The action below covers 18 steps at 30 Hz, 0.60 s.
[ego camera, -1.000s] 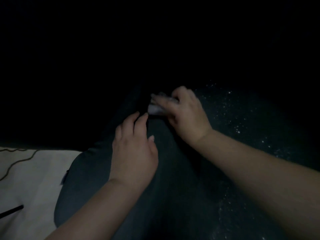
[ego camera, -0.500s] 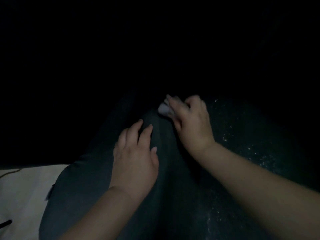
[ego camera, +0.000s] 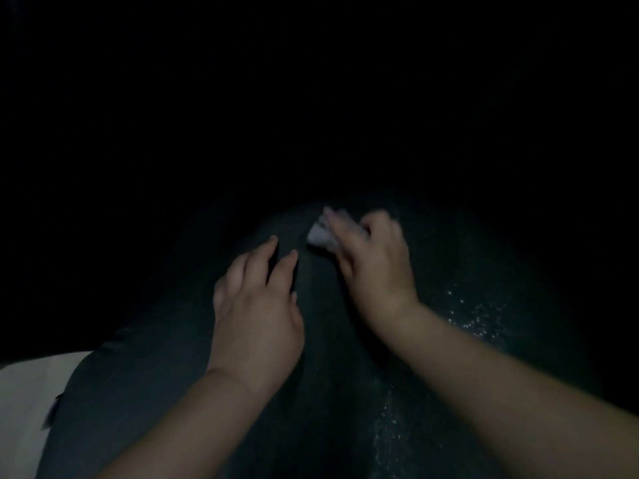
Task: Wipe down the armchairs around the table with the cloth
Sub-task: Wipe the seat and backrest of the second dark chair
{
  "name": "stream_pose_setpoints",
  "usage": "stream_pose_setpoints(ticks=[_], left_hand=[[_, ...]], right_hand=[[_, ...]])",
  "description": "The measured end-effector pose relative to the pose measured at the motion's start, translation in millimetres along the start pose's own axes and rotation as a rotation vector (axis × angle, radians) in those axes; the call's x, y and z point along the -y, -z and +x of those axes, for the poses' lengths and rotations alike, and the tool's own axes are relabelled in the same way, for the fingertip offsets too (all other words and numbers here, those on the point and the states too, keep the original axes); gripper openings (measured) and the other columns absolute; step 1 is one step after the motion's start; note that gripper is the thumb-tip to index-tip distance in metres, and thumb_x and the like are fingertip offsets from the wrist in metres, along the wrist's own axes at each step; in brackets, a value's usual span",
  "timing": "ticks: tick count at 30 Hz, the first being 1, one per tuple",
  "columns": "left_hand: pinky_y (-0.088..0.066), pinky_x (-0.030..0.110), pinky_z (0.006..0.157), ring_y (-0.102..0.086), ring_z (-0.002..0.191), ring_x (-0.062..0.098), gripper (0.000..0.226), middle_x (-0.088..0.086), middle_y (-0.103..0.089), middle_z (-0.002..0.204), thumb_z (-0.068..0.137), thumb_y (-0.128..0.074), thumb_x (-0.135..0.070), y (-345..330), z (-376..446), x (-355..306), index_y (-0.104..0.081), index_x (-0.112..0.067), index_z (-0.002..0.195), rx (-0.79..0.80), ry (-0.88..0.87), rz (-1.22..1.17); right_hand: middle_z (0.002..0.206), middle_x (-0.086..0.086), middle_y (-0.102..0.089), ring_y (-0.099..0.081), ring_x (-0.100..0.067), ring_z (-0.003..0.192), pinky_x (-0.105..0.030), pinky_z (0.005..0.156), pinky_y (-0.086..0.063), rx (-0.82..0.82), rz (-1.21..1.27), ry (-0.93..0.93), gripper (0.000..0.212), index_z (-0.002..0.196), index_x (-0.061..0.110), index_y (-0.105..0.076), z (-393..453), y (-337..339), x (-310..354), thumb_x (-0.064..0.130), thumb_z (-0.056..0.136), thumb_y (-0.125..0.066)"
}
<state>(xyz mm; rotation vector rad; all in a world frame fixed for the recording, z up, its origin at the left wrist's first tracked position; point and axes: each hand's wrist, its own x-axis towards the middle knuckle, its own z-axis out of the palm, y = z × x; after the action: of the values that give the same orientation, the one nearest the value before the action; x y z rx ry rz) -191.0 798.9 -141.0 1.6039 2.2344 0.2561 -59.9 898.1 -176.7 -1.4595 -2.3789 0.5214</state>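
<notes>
Armchair: dark upholstery, dimly lit. Cloth: bunched in right hand, pressed on the fabric. Left hand: laid flat, fingers spread, empty. Risk: patches probably missed through poor light.

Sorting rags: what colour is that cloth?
White, small crumpled cloth in the right hand; head view.

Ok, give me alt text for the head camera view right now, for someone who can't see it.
In very dim light, a person's right hand presses a small pale cloth against a dark upholstered armchair, while the left hand rests flat on the fabric beside it. A pale floor shows at lower left; everything beyond is black.
</notes>
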Motion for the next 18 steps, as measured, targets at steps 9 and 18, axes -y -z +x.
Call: stream_pose_setpoints(ticks=[9, 18], left_hand=[[-0.031, 0.05, 0.102, -0.032, 0.13, 0.024, 0.057, 0.002, -0.034, 0.151, 0.083, -0.062, -0.021, -2, 6, 0, -0.046, -0.022, 0.138, 0.049, 0.007, 0.057], [-0.033, 0.051, 0.1, -0.036, 0.128, 0.026, 0.057, 0.003, -0.038, 0.15, 0.082, -0.064, -0.02, -4, 6, 2, -0.049, -0.021, 0.137, 0.032, -0.006, 0.101]], right_hand=[[0.102, -0.017, -0.049, -0.046, -0.033, 0.091, -0.04, 0.075, -0.04, -0.268, -0.004, -0.431, 0.053, 0.136, 0.031, -0.051, -28, 10, -27, 0.018, 0.086, -0.064], [0.109, -0.014, -0.049, -0.046, -0.031, 0.098, -0.033, 0.077, -0.037, -0.127, -0.057, -0.206, 0.048, 0.135, 0.035, -0.053, 30, 16, -54, 0.021, 0.089, -0.06]])
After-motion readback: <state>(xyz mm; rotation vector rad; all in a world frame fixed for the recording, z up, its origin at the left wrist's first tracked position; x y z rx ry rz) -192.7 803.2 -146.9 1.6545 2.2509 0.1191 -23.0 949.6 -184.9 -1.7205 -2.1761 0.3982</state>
